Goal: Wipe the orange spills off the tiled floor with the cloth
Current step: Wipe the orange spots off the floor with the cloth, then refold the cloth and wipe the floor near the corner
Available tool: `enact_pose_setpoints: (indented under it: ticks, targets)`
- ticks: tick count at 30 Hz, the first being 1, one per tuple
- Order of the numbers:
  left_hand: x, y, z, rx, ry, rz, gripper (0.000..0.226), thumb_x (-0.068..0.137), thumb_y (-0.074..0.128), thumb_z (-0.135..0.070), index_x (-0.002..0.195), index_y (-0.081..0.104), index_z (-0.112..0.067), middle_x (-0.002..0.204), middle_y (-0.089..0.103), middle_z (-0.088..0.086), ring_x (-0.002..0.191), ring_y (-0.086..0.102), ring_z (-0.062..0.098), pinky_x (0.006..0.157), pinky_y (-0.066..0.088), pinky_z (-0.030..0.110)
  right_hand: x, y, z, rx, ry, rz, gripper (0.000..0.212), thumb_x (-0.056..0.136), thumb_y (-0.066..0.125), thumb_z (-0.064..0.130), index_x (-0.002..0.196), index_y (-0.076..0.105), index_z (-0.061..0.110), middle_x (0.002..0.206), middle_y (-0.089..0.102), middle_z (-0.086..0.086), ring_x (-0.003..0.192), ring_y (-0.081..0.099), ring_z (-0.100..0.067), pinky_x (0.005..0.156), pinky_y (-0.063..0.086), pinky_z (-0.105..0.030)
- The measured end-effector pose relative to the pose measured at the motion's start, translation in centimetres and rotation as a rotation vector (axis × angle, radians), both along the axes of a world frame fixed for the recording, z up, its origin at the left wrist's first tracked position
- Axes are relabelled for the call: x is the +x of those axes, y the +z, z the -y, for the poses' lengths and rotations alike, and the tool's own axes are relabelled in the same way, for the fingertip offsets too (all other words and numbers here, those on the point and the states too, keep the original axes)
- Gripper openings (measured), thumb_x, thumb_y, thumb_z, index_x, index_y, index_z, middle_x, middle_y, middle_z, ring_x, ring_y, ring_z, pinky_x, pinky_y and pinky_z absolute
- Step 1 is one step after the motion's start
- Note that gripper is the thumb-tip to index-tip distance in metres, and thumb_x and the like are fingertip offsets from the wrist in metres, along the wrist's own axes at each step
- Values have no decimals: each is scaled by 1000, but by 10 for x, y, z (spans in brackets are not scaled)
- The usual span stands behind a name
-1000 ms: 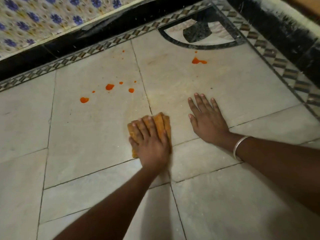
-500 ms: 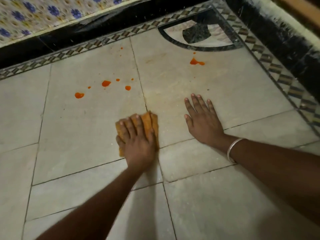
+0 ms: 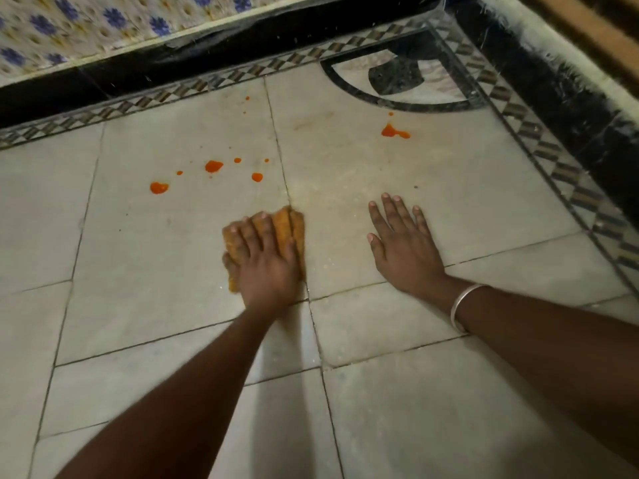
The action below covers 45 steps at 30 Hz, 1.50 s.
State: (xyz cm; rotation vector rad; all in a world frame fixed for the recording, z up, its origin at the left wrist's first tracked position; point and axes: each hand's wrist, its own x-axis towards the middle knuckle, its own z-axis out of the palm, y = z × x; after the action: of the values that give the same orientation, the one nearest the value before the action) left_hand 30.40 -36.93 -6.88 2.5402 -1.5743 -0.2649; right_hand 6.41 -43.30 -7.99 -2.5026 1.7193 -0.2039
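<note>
My left hand presses flat on a folded orange-yellow cloth on the pale tiled floor, fingers laid straight over it. The cloth sits mostly left of a vertical grout line. Ahead of it to the left lie orange spills: a blob, a second blob and a third, with tiny drops around them. A bigger orange splash lies farther off to the right. My right hand rests flat on the floor, fingers spread, to the right of the cloth.
A checkered tile border and a black skirting run along the far wall, with flower-patterned tiles above. The border and the black edge turn down the right side. A dark inlay fills the corner.
My left hand has slid the cloth a little to the left across the grout line. My right hand has stayed planted. The view has shifted slightly.
</note>
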Motion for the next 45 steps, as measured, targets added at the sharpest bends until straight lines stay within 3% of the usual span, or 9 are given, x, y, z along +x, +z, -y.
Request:
enact_pose_setpoints:
  ticks: [9,14,18,22,25,28,32,38,45]
  targets:
    - [-118,-1,-61,-64,-253,-48,76,106,20,-61,167,2,-20,173,-10,11,160,-15,34,126,-13,55,1,1,1,21,6,-26,67,101,17,44,160,30,14,167,25,-14,155,22,-31,126,16,-53]
    - [-22,9,-21,-151,-74,-156,59,102,45,-17,159,31,-12,165,35,15,155,28,35,125,26,56,-6,6,7,77,47,17,73,98,12,52,162,24,19,169,18,-9,157,14,-27,126,9,-49]
    - [13,23,-69,-43,-53,-120,44,101,51,-12,145,48,-15,153,51,11,145,45,30,114,43,49,-5,21,12,220,39,-7,64,106,22,48,164,9,26,172,-1,-3,158,-3,-20,126,-3,-42]
    - [-10,85,-79,15,0,-465,13,98,59,-19,107,65,-12,102,73,7,93,70,27,77,53,36,10,41,0,340,-48,91,56,109,35,36,161,23,22,172,6,-5,158,4,-21,126,5,-39]
    - [-19,136,-65,1,161,-1173,29,103,59,-24,106,74,1,97,77,25,78,74,28,63,58,31,15,56,-19,429,-100,356,42,109,39,32,142,56,12,158,41,-14,147,36,-27,119,26,-32]
    - [-33,164,-49,-56,211,-1492,37,105,52,-30,120,71,-3,108,77,24,91,77,32,76,61,39,19,92,-32,778,-291,791,52,105,38,55,114,71,16,121,69,-13,111,64,-27,105,49,-40]
    - [-43,190,-17,-154,179,-1659,59,99,52,-49,133,67,-3,130,69,26,122,66,42,110,49,54,24,146,-31,1277,-283,1312,85,92,30,82,128,64,13,123,70,-22,110,68,-36,93,57,-47]
    - [-22,258,37,2,-102,-1273,67,85,79,-49,140,57,-18,134,68,13,121,67,36,104,53,55,49,218,-9,960,-252,1434,34,104,55,29,135,53,13,114,70,-10,101,72,-32,81,63,-47]
    - [16,387,87,-65,-198,-896,35,107,53,-29,107,71,1,96,76,19,85,77,29,73,62,41,72,313,40,767,-183,1514,32,99,64,24,129,51,21,114,65,-3,88,63,-15,63,55,-29]
